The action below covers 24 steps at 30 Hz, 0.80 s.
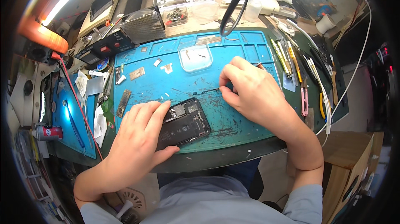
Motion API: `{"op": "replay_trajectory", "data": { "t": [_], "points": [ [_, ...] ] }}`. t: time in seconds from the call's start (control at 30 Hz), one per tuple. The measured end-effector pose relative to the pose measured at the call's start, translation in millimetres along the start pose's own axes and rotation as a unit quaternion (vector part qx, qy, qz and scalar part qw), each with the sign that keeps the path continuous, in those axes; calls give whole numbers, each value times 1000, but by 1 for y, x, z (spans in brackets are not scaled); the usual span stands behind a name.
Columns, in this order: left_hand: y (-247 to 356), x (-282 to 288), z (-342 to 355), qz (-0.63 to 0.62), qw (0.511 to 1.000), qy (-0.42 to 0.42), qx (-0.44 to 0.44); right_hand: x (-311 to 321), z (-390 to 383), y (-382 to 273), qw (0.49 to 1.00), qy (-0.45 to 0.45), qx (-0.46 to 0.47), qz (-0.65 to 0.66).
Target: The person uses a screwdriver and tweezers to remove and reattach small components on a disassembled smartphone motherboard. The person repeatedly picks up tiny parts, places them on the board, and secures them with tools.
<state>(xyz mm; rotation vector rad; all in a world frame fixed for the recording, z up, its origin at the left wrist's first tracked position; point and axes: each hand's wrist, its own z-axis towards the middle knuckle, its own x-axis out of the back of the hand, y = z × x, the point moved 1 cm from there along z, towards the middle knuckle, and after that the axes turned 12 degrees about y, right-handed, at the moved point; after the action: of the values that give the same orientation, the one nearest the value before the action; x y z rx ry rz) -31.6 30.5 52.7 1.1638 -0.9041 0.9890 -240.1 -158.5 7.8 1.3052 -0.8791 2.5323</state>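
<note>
An opened black smartphone (187, 129) with its inner parts bare lies on the blue work mat (233, 134). My left hand (135, 136) is closed around its left part, fingers along the far edge and thumb along the near edge, hiding that end of the phone. Farther off and to the right, my right hand (254, 90) pinches the end of a thin dark strip, which looks like a flex cable (206, 92). The strip stretches leftward from the fingertips, just above or on the mat beyond the phone; I cannot tell if it touches.
A clear plastic box (195, 63) with small pieces stands at the mat's far side. Small metal plates (136, 73) lie left of it. Screwdrivers (295, 61), pink-handled tweezers or cutters (304, 101) and white cables (318, 78) line the right. A black device (104, 48) stands back left.
</note>
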Motion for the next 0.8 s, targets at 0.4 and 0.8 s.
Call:
{"op": "replay_trajectory", "data": {
  "t": [0.4, 0.8],
  "points": [
    [-52, 1, 34, -324, 891, -156, 278, 5, -3, 10, 998, 19, 16, 56],
    [-25, -12, 13, -356, 874, -111, 310, 6, -5, -9, 989, 89, 2, 120]
  ]
}}
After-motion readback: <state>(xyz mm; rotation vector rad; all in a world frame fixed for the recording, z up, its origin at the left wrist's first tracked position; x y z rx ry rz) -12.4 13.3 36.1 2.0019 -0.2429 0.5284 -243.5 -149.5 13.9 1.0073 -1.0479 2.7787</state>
